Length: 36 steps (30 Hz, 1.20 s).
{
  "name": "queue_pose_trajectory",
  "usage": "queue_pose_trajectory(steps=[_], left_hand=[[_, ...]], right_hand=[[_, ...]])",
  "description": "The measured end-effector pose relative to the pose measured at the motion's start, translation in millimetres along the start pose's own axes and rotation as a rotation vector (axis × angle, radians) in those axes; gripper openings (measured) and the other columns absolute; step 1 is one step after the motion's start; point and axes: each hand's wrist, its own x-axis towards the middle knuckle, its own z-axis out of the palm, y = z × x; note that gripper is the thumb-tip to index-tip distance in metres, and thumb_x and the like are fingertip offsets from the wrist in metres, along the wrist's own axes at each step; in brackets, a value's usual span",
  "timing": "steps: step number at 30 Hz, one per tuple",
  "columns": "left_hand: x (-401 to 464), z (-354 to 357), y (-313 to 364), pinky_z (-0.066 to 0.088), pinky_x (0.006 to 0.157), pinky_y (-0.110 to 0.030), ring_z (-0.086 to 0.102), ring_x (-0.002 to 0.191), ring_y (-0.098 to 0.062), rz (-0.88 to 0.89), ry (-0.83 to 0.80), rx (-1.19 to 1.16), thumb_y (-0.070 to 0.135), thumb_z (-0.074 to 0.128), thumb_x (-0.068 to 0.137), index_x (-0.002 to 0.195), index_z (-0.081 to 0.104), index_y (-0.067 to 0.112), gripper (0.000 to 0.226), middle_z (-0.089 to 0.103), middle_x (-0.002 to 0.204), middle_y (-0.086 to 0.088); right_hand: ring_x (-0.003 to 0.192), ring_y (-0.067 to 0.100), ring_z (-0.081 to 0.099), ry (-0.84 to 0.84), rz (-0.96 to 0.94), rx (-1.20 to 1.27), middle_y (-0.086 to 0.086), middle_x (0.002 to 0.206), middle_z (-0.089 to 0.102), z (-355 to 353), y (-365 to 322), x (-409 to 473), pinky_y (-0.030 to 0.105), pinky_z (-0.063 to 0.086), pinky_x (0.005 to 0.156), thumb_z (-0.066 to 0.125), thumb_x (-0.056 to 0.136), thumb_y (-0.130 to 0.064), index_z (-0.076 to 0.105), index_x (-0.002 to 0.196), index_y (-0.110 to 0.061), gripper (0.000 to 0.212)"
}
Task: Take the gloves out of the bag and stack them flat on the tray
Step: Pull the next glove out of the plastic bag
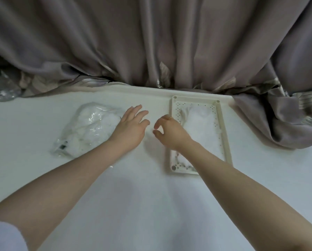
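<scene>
Crinkled clear plastic bag (87,128) of white gloves at ten o'clock on the white tabletop (142,205); more thin white gloves (200,127) flat in the cream perforated rectangular tray (224,131) at two o'clock. Left hand (130,126) spread, fingers straight, just beside the bag's right edge. Right hand (169,133) loosely curled, holding nothing, between bag and tray.

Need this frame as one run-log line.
left hand: open, beside bag | right hand: curled, empty, left of tray | gloves: on tray

White gloves (202,127) flat on cream tray (225,134)
</scene>
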Motion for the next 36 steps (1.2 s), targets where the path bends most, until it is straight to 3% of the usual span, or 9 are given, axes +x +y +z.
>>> queue_pose_trajectory(steps=[3,6,10,14,16,20,26,30,36], left_hand=[[-26.4,-13.2,-32.2,0.01,0.112,-0.051,0.028,0.135,-0.045,-0.2,0.086,-0.004,-0.009,0.061,0.071,0.088,0.066,0.008,0.024,0.037,0.146,-0.019],[-48.0,-25.6,-67.3,0.003,0.114,-0.045,0.004,0.143,-0.039,-0.45,-0.069,-0.053,0.008,0.059,0.085,0.111,0.063,0.022,0.03,0.001,0.158,-0.013],[-60.7,-24.8,-98.8,0.034,0.107,-0.036,0.033,0.136,-0.026,-0.533,-0.413,-0.378,0.028,0.064,0.084,0.149,0.02,0.028,0.079,0.014,0.157,-0.005],[-64.4,-28.7,-97.8,0.044,0.094,-0.036,0.046,0.123,-0.026,-0.418,-0.434,-0.329,0.025,0.07,0.079,0.151,-0.002,0.025,0.102,0.025,0.153,-0.001],[-64.0,-27.9,-97.5,0.045,0.092,-0.036,0.047,0.123,-0.026,-0.398,-0.42,-0.33,0.025,0.071,0.079,0.151,-0.005,0.023,0.105,0.024,0.154,-0.001],[-63.1,-23.9,-90.4,0.041,0.099,-0.036,0.04,0.13,-0.027,-0.371,-0.372,-0.382,0.038,0.075,0.075,0.151,-0.005,0.016,0.113,0.02,0.156,-0.003],[-60.2,-22.9,-75.2,0.036,0.104,-0.031,0.028,0.139,-0.023,-0.293,-0.349,-0.488,0.026,0.07,0.08,0.151,-0.005,0.015,0.103,0.009,0.159,-0.001],[-59.9,-17.4,-62.7,0.023,0.112,-0.029,0.013,0.144,-0.021,-0.277,-0.364,-0.539,0.016,0.062,0.084,0.151,0.0,0.017,0.092,0.003,0.159,0.001],[-58.8,-9.5,-60.3,0.031,0.11,-0.037,0.019,0.143,-0.015,-0.365,-0.338,-0.773,0.0,0.043,0.086,0.127,0.057,0.03,0.053,0.007,0.158,0.008]], right_hand=[[0.11,0.031,0.053,-0.004,-0.055,-0.009,0.011,0.125,0.051,24.6,-34.1,8.7,0.039,0.043,0.094,0.05,0.094,-0.018,0.061,0.114,-0.009,0.025],[0.116,0.032,0.049,-0.06,-0.069,-0.077,0.012,0.13,0.049,45.1,-65.1,20.1,0.039,0.041,0.097,0.045,0.095,-0.012,0.06,0.118,-0.009,0.028],[0.12,0.026,0.05,-0.104,0.017,0.047,0.011,0.134,0.051,62.1,-84.2,33.0,0.029,0.038,0.098,0.044,0.096,-0.008,0.055,0.128,-0.009,0.034],[0.115,0.025,0.053,-0.216,0.202,0.31,0.009,0.129,0.057,79.9,-93.2,33.6,0.028,0.04,0.09,0.046,0.099,-0.022,0.038,0.142,-0.015,0.044],[0.096,0.02,0.058,-0.201,0.296,0.435,0.008,0.108,0.066,88.6,-93.5,34.1,0.026,0.043,0.077,0.049,0.098,-0.028,0.053,0.128,-0.011,0.034],[0.078,0.017,0.056,-0.133,0.375,0.582,0.0,0.072,0.062,91.8,-89.5,31.3,0.025,0.041,0.067,0.067,0.087,-0.028,0.063,0.072,-0.01,0.023],[0.066,0.01,0.058,-0.206,0.458,0.612,0.0,0.063,0.065,80.1,-83.0,16.0,0.024,0.044,0.076,0.064,0.084,-0.044,0.063,0.068,-0.013,0.036],[0.073,0.011,0.057,-0.215,0.407,0.567,-0.001,0.071,0.068,68.2,-78.5,11.9,0.026,0.045,0.085,0.065,0.086,-0.031,0.068,0.074,-0.01,0.025],[0.077,0.021,0.044,-0.418,0.324,0.217,0.002,0.077,0.049,64.1,-72.1,4.9,0.024,0.034,0.061,0.065,0.086,-0.031,0.055,0.077,-0.012,0.023]])
